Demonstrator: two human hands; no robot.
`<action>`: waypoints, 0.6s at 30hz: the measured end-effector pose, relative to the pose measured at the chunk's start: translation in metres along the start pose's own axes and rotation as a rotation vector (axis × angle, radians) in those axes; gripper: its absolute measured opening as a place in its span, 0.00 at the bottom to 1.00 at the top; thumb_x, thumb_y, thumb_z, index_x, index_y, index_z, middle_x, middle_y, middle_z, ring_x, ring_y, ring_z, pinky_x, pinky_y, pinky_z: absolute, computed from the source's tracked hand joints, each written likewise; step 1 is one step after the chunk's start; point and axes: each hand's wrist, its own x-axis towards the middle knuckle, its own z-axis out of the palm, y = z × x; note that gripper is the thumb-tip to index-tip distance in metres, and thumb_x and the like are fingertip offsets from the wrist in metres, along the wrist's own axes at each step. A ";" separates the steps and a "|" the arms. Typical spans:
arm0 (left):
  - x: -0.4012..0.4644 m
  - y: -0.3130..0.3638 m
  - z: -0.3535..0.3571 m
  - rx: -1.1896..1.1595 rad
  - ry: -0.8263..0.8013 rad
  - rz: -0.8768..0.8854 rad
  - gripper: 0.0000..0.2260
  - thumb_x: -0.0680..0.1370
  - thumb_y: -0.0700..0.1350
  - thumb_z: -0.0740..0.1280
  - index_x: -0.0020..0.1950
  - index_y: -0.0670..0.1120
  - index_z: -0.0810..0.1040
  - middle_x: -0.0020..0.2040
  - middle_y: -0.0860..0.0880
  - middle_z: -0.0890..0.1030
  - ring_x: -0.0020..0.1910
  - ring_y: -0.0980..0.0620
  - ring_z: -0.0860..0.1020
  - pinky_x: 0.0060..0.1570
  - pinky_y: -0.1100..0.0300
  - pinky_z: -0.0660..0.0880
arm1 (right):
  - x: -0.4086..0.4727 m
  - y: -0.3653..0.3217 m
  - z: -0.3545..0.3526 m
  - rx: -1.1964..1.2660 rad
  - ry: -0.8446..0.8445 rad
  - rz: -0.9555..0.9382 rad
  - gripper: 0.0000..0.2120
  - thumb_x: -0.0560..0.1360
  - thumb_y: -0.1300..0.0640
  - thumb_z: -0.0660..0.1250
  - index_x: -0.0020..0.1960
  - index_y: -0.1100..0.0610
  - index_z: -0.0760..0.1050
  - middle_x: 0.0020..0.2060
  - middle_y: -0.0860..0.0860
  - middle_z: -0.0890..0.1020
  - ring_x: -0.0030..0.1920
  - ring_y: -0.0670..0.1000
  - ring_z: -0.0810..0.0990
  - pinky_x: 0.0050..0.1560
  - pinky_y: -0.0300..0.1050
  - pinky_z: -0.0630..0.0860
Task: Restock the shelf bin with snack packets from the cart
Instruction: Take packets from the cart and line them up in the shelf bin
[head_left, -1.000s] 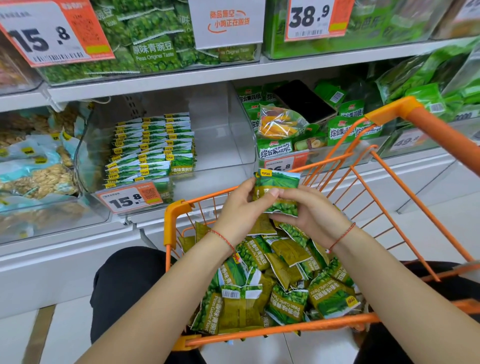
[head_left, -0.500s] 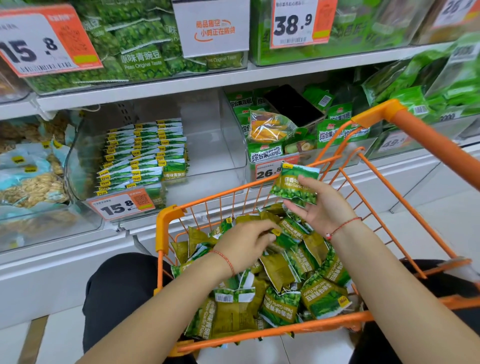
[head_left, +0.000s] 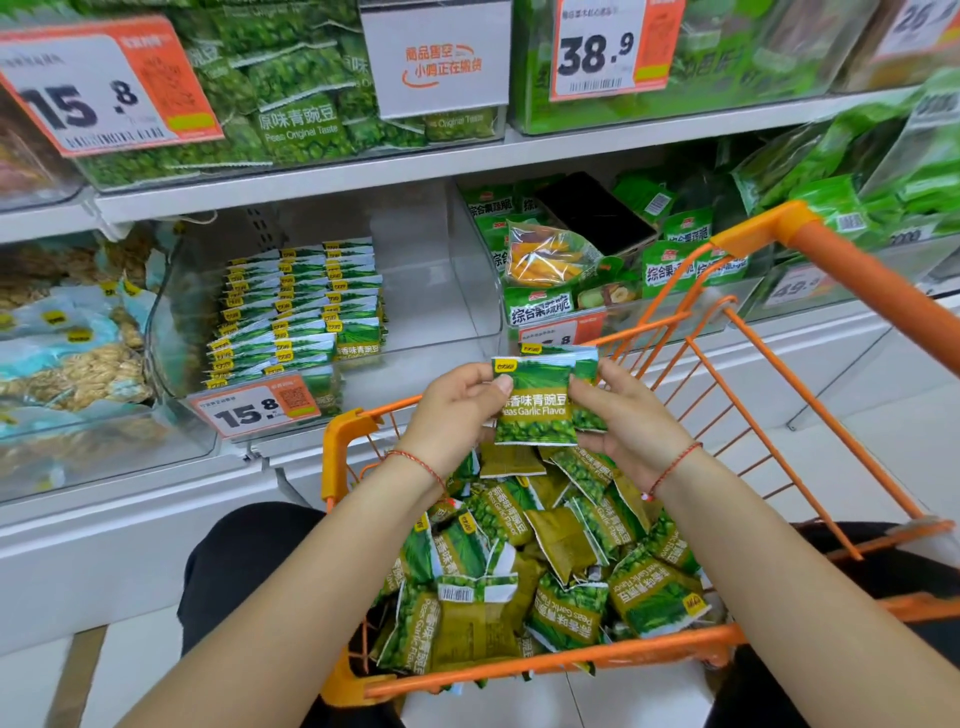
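- A green snack packet (head_left: 535, 402) marked "Peas Garlic Flavor" stood upright between both hands, above the far end of the orange cart (head_left: 841, 291).
- The left hand (head_left: 457, 410) pinched its left edge, thumb laid across the front near the top corner.
- The right hand (head_left: 631, 415) held the right side, its fingers curled round a second packet (head_left: 586, 384) tucked just behind the first (only its right strip showed).
- Both forearms reached forward over the cart, each wrist wearing a thin red string.
- Below the hands the cart held a loose heap of the same packets (head_left: 545, 571), some face up, some turned over.
- Behind the cart, the clear shelf bin (head_left: 441, 270) carried neat rows of packets (head_left: 301, 306) on its left side; its right side was bare.
- A "15.8" price tag (head_left: 260, 408) hung on the bin's front.
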 end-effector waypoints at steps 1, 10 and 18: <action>0.000 0.002 0.002 -0.015 0.023 -0.007 0.04 0.80 0.41 0.63 0.47 0.45 0.76 0.42 0.46 0.77 0.42 0.49 0.73 0.42 0.55 0.69 | 0.001 0.002 0.000 -0.004 -0.011 -0.011 0.29 0.78 0.59 0.64 0.76 0.57 0.55 0.68 0.50 0.66 0.59 0.46 0.70 0.35 0.38 0.72; 0.001 0.010 0.008 -0.100 0.161 -0.046 0.06 0.80 0.41 0.64 0.43 0.49 0.75 0.38 0.52 0.78 0.36 0.56 0.76 0.41 0.59 0.75 | 0.001 -0.006 0.003 0.291 -0.235 0.054 0.13 0.80 0.65 0.57 0.64 0.59 0.66 0.50 0.55 0.79 0.48 0.52 0.82 0.38 0.45 0.81; 0.004 0.008 0.005 -0.013 0.234 -0.011 0.02 0.78 0.43 0.66 0.50 0.49 0.76 0.43 0.46 0.81 0.41 0.50 0.79 0.45 0.52 0.78 | -0.005 -0.001 0.005 -0.016 -0.273 -0.078 0.15 0.79 0.63 0.61 0.65 0.56 0.69 0.37 0.44 0.83 0.39 0.42 0.82 0.40 0.40 0.80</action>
